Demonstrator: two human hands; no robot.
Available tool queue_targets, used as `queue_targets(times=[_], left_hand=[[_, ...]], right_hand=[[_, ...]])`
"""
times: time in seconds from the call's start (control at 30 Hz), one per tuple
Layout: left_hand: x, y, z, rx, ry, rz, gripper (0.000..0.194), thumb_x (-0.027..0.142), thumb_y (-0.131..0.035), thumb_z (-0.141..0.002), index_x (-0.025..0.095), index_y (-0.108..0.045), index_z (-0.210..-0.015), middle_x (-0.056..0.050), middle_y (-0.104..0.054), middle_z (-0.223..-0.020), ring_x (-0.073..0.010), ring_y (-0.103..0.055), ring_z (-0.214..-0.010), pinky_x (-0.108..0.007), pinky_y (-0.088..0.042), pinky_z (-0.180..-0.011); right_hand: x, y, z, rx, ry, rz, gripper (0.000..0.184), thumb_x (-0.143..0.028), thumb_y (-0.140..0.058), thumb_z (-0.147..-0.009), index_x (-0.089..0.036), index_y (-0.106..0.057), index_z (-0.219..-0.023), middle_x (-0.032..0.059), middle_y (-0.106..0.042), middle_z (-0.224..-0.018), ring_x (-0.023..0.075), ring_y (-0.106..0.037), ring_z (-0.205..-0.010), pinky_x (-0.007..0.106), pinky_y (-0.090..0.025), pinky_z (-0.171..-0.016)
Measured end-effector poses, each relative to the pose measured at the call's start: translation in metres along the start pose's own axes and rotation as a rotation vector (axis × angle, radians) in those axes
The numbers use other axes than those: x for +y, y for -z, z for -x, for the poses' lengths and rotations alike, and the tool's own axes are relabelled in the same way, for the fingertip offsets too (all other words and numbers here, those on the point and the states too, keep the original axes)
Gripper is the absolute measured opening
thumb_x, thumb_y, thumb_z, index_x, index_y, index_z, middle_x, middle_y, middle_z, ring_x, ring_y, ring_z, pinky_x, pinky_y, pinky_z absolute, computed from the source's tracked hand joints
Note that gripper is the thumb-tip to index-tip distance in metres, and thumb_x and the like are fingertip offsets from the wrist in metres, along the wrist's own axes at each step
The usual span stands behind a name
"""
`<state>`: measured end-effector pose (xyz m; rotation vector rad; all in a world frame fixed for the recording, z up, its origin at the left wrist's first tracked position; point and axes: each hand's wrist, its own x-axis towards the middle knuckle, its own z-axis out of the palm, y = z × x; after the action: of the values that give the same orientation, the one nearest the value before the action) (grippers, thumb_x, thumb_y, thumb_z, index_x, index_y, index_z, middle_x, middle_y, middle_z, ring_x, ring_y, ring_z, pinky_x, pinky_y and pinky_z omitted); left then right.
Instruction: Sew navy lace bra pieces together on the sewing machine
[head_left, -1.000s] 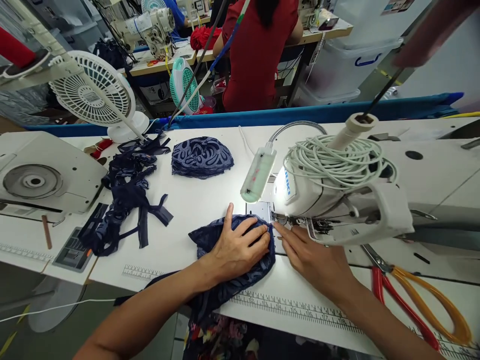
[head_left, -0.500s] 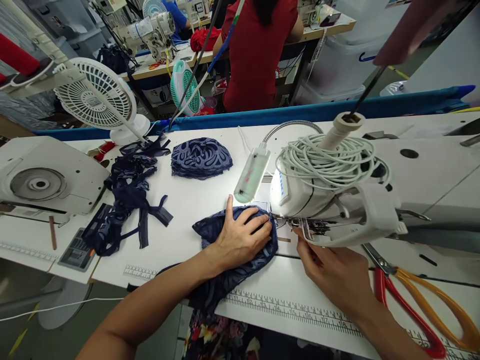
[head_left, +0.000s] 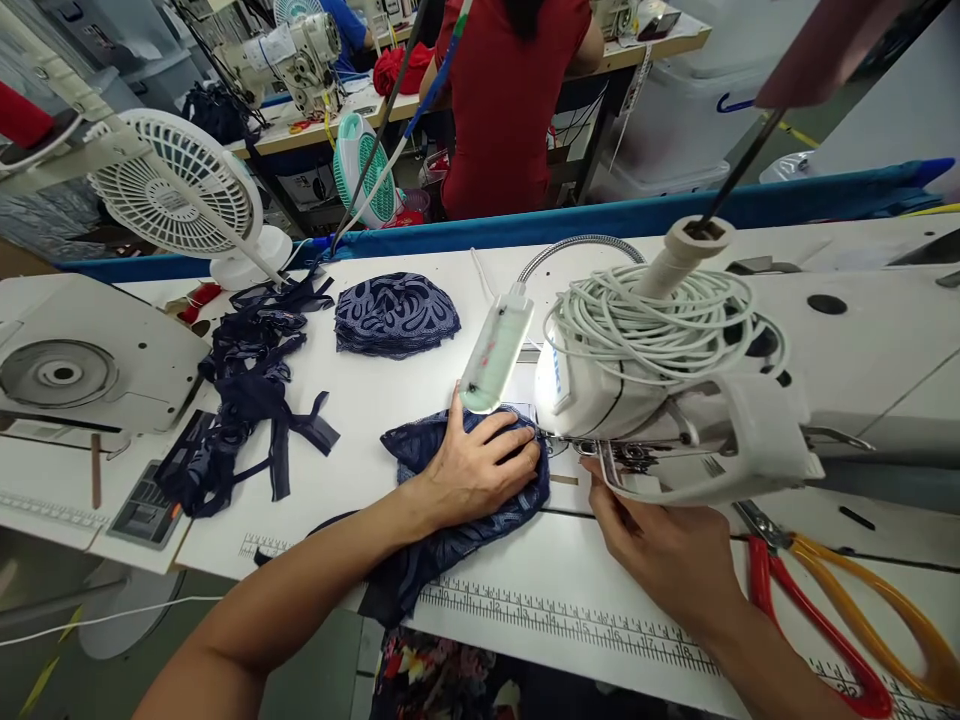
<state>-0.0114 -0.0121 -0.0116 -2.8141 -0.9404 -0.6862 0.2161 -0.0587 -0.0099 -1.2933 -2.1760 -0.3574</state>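
Observation:
Under my left hand (head_left: 476, 465) lies a navy lace fabric piece (head_left: 469, 535), its right edge against the needle area of the white sewing machine (head_left: 581, 395). That hand is flat on the cloth, thumb pointing away and fingers slightly spread. My right hand (head_left: 660, 545) is beneath the front of the machine head, right of the needle. Its fingers are bent, the fingertips partly hidden by the machine, so what they pinch, if anything, does not show. A lit lamp (head_left: 495, 350) on a bendable neck hangs just beyond my left hand.
Scissors (head_left: 847, 600) with red and orange handles lie right of my right hand. A stack of navy lace pieces (head_left: 397, 315) sits farther back. Tangled navy straps (head_left: 259, 390) are at left, beside a calculator (head_left: 146, 505) and white fan (head_left: 176, 185). A person in red (head_left: 499, 110) sits beyond.
The whole view has shifted slightly, so most things appear a little farther left. Both hands keep nearly the same places on the cloth and at the machine.

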Motion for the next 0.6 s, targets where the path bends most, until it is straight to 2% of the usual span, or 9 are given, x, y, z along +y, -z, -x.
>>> queue_targets(times=[0.13,0.27,0.43,0.53,0.6], left_hand=[[-0.002,-0.001,0.0,-0.007,-0.015,-0.004,0.022,0.028,-0.05,-0.098,0.018,-0.064,-0.111,-0.004,-0.072,-0.11,-0.0212,-0.059,-0.113,-0.069,0.002,-0.116],[-0.003,0.0,0.001,-0.045,-0.017,-0.005,0.024,0.03,-0.049,-0.098,0.021,-0.062,-0.116,-0.004,-0.071,-0.114,-0.022,-0.058,-0.115,-0.07,0.001,-0.115],[-0.006,0.001,0.003,-0.077,-0.037,0.007,0.023,0.03,-0.049,-0.099,0.023,-0.063,-0.115,-0.005,-0.07,-0.117,-0.0231,-0.056,-0.118,-0.069,-0.005,-0.115],[-0.008,0.001,0.002,-0.077,-0.049,0.016,0.022,0.03,-0.05,-0.099,0.022,-0.063,-0.114,-0.005,-0.07,-0.118,-0.0229,-0.056,-0.119,-0.069,-0.007,-0.114],[-0.009,0.001,0.001,-0.072,-0.062,0.021,0.021,0.03,-0.05,-0.099,0.022,-0.063,-0.113,-0.004,-0.07,-0.117,-0.0225,-0.057,-0.118,-0.068,-0.008,-0.114]], right_hand=[[0.001,0.002,0.001,0.011,0.028,0.02,0.025,-0.001,-0.052,-0.084,-0.018,-0.068,-0.073,-0.0049,-0.045,-0.05,0.0067,-0.03,-0.043,0.027,-0.02,-0.047],[0.02,-0.003,0.005,0.017,0.14,0.063,0.019,-0.008,-0.056,-0.085,-0.016,-0.068,-0.073,-0.0015,-0.055,-0.056,0.0075,-0.039,-0.045,0.027,-0.026,-0.049],[0.047,-0.009,0.005,0.002,0.194,0.049,0.012,-0.018,-0.059,-0.087,-0.015,-0.068,-0.08,-0.0022,-0.049,-0.048,0.0106,-0.041,-0.045,0.027,-0.024,-0.046],[0.045,-0.007,0.002,0.002,0.235,0.007,0.011,-0.014,-0.058,-0.087,-0.015,-0.067,-0.08,-0.0005,-0.056,-0.055,0.0101,-0.044,-0.047,0.027,-0.03,-0.048],[0.038,-0.007,0.0,-0.018,0.188,-0.067,0.014,-0.013,-0.055,-0.087,-0.017,-0.068,-0.081,0.0003,-0.061,-0.061,0.0102,-0.047,-0.05,0.027,-0.034,-0.05]])
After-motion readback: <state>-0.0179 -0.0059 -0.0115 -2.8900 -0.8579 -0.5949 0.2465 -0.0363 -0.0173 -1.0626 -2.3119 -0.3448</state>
